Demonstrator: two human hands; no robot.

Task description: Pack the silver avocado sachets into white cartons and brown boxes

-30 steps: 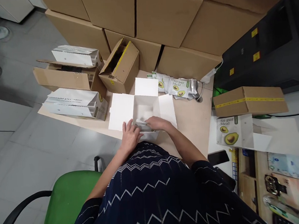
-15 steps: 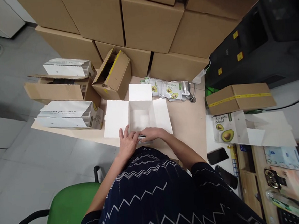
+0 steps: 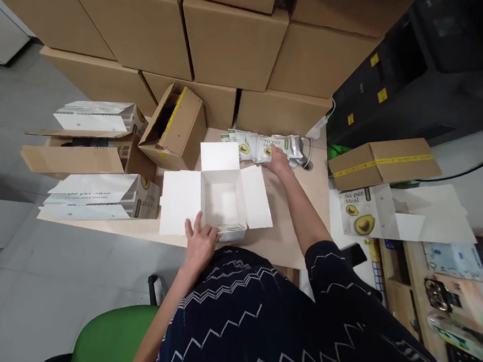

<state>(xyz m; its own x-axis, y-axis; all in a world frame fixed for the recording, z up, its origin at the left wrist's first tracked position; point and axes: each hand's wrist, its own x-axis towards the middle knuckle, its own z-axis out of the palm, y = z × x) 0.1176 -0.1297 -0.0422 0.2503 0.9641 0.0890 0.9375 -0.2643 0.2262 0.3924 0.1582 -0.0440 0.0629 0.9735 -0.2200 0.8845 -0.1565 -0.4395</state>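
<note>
In the middle of the table a white carton stands with its flaps folded outward. Its near end shows a thin, flat printed edge, whose kind I cannot make out. My left hand grips the carton's near left corner, two fingers raised over the left flap. Farther back, my right hand reaches onto a row of silver and white Su-per Meal pouches. Its fingers are stretched out over one pouch with an avocado print, and nothing is lifted.
Brown boxes are stacked along the back. At the left sit white Su-per Meal cartons and an open brown box; another open brown box stands behind. A black machine and a taped box are right; a green chair is below.
My right hand has left the carton's near edge and moved away and to the right, onto the pouches. My left hand has stayed at the near left corner.
</note>
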